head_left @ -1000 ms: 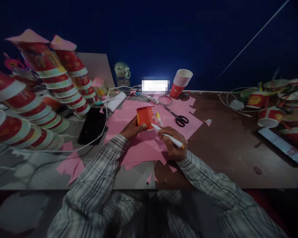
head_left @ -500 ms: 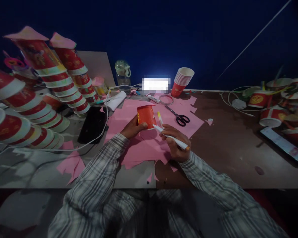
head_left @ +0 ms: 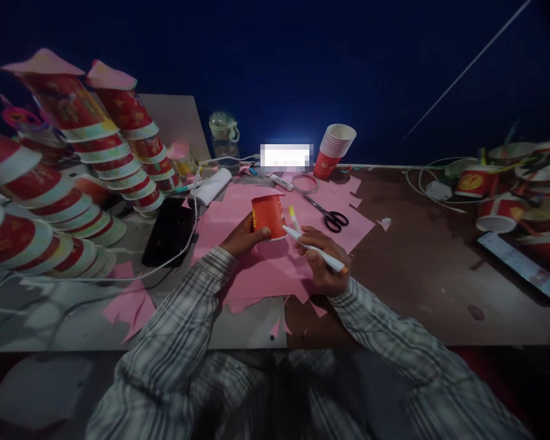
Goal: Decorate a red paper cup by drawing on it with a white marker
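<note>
Paper (head_left: 266, 275) in pink sheets covers the middle of the tabletop (head_left: 417, 275), and above it I see the left hand (head_left: 244, 237) pinching a red cup (head_left: 268, 215), thumb across its near face, a hold that probably steadies it while leaving its right side uncovered. The right hand (head_left: 326, 261) pinches a white marker (head_left: 319, 252) towards its front end, as one grips a pen, likely for finer control; the tip points at the cup's right edge, though I can't tell whether they touch. Black scissors (head_left: 333, 220) lie on the sheets, handily near the right hand, and a stack of cups (head_left: 334, 153) stands farther back, nested perhaps to save room.
</note>
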Available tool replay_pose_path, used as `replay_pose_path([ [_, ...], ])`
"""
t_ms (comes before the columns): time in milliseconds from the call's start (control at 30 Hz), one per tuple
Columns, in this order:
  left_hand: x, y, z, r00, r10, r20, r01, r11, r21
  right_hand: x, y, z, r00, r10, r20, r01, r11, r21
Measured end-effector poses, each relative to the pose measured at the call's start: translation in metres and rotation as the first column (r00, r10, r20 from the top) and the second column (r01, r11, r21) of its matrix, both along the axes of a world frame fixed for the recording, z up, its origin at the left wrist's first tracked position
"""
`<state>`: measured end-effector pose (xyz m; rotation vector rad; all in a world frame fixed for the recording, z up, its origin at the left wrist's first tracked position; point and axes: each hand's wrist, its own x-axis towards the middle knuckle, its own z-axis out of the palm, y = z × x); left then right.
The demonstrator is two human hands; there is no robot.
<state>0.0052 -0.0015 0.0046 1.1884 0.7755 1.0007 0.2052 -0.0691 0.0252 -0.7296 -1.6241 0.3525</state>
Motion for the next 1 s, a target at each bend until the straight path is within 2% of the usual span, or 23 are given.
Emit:
replay_pose_path([
  [200, -0.0019, 0.0001, 0.0008, 0.999, -0.018, -0.038, 0.019, 1.000, 0.017, 0.0006, -0.0002, -0.0022, 1.000, 0.021, 0.014, -0.020, 0.999, -0.025],
  [467, -0.0016, 0.0005, -0.0016, 1.000, -0.014, -0.008, 0.014, 1.000, -0.002, 0.0002, -0.0003, -0.0009, 0.999, 0.004, 0.046, -0.003, 1.000, -0.012],
  [867, -0.0014, 0.0020, -0.0061, 0.998, -0.029, 0.048, 0.030, 1.000, -0.005, 0.0011, -0.0014, 0.0003, 1.000, 0.030, 0.007, -0.030, 0.999, 0.020],
  [1000, -0.0020, 0.0027, -0.0066, 0.997, -0.036, 0.072, 0.035, 0.999, 0.003, 0.0029, -0.0015, -0.0011, 0.997, -0.031, -0.071, 0.032, 0.999, 0.025],
])
